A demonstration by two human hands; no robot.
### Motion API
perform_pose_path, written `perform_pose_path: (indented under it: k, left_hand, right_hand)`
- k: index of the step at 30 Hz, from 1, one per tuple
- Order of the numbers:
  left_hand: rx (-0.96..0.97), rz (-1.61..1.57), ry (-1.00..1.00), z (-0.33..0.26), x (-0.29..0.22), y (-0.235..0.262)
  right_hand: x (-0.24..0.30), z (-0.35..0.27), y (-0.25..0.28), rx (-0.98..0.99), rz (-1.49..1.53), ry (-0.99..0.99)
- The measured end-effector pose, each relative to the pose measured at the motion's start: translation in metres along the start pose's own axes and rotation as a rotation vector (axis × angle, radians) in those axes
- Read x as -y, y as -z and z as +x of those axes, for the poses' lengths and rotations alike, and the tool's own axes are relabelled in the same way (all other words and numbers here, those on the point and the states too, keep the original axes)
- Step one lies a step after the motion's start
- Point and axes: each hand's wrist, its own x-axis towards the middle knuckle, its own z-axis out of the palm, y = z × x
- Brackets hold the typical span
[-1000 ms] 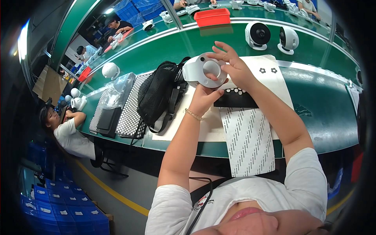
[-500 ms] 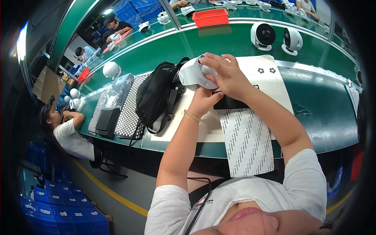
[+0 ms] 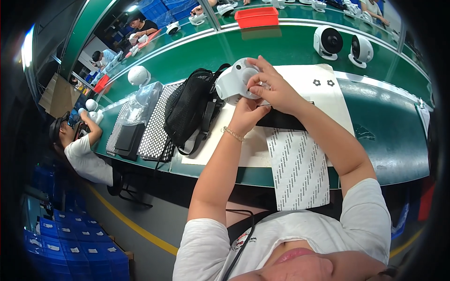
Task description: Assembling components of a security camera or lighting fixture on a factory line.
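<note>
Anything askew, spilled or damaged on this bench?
Nothing spilled or visibly damaged. One oddity: the white patterned sheet overhangs the green bench's near edge. Both hands, left hand and right hand, hold the white round housing.

Left hand (image 3: 246, 114) cups white round fan housing (image 3: 233, 84) from below; right hand (image 3: 274, 89) fingers pinch its front, above white mat (image 3: 328, 93).
</note>
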Motion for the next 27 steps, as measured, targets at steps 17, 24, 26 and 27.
perform_pose_path:
  k: [17, 24, 26, 27]
  left_hand:
    - [0.024, 0.042, 0.013, -0.001, -0.004, 0.0]
    - [0.006, -0.048, -0.073, 0.005, -0.001, -0.001]
    - [0.011, -0.044, -0.024, 0.004, 0.005, 0.001]
    - [0.022, -0.063, -0.007, 0.003, 0.005, -0.003]
  right_hand:
    - [0.006, -0.005, -0.01, -0.144, -0.485, 0.289]
    - [0.005, -0.009, 0.002, 0.019, -0.668, 0.37]
    - [0.003, -0.008, 0.014, 0.148, -0.458, 0.256]
    - [-0.003, -0.008, 0.025, 0.177, -0.384, 0.204]
